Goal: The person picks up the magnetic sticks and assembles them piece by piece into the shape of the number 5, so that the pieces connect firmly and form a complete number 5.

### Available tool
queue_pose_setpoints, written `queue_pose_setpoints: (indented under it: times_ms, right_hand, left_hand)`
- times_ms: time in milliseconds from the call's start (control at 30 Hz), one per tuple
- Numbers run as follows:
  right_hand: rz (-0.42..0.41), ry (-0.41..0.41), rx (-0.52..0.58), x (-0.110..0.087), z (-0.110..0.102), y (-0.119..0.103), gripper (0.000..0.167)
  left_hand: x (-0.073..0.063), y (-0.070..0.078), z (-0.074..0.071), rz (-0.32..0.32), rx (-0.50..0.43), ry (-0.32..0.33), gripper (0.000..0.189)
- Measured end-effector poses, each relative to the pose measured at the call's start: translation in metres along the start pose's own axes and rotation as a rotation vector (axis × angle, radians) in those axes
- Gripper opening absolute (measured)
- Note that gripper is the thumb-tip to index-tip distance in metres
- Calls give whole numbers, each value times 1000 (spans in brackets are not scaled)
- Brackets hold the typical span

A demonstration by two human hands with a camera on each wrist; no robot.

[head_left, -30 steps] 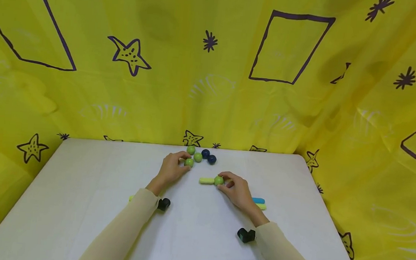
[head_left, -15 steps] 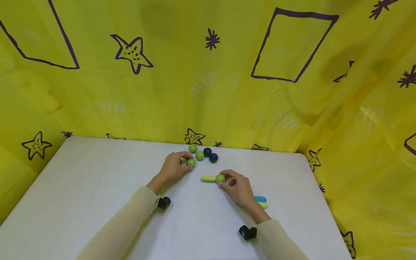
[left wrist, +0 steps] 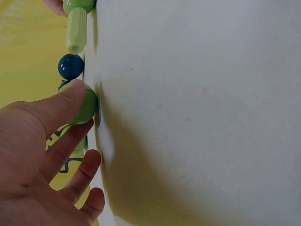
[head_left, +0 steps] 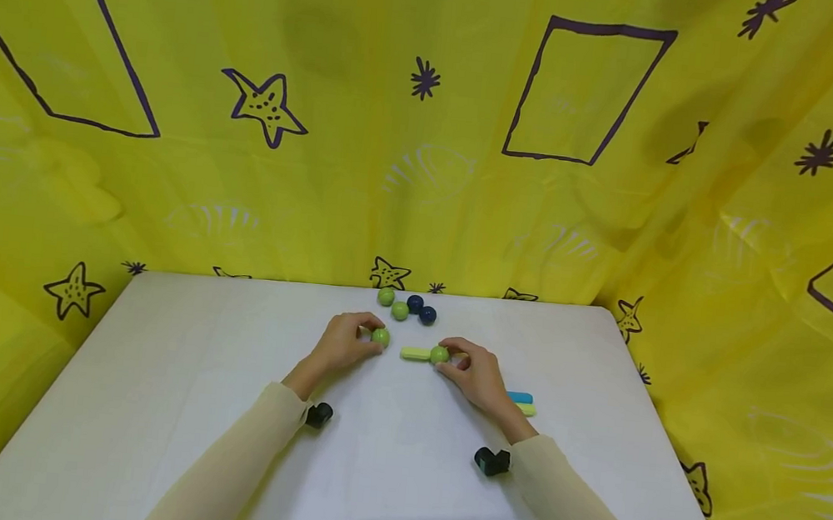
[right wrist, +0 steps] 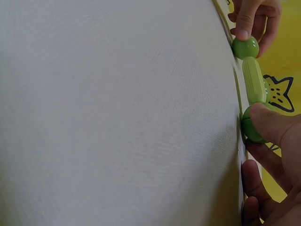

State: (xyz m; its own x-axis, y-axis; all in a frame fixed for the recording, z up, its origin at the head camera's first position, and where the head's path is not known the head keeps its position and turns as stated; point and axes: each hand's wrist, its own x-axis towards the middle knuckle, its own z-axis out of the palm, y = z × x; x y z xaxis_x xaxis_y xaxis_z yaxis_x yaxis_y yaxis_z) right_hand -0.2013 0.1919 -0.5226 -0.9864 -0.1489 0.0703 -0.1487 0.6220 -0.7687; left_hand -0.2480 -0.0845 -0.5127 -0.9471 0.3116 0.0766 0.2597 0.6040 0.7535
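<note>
My left hand point(head_left: 344, 343) pinches a glossy green ball point(head_left: 381, 337) between thumb and fingers, just above or on the white table. In the left wrist view the thumb covers part of this ball point(left wrist: 88, 107). With thumb and fingertips, my right hand point(head_left: 476, 376) grips a second green ball point(head_left: 439, 355) joined to one end of a short yellow-green ribbed rod point(head_left: 416, 354). The rod's free end points left, toward the left hand's ball, with a gap between them. A small hole shows in that end of the rod point(left wrist: 76, 33) in the left wrist view.
Two loose green balls point(head_left: 400, 311) and two dark blue balls point(head_left: 428, 315) lie near the back edge of the white table point(head_left: 228, 342). A blue rod point(head_left: 520, 398) and another yellow-green rod point(head_left: 526, 409) lie beside the right wrist, partly hidden. Yellow curtain surrounds the table.
My left hand has drawn its green ball slightly toward me, away from the loose balls. The right hand's rod and ball have shifted slightly left. A yellow-green piece by the left sleeve is now hidden.
</note>
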Motion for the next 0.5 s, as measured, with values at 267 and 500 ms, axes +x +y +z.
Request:
queue_pose_setpoints:
  times_ms: [267,500]
  right_hand:
    - [-5,8,-13,1,3,-1,35]
    - [13,-5,-16,1,3,-1,37]
  left_hand:
    - [-13,4,-2,5,-4,-40,30]
    - [-21,5,4,48,-8,-65,30]
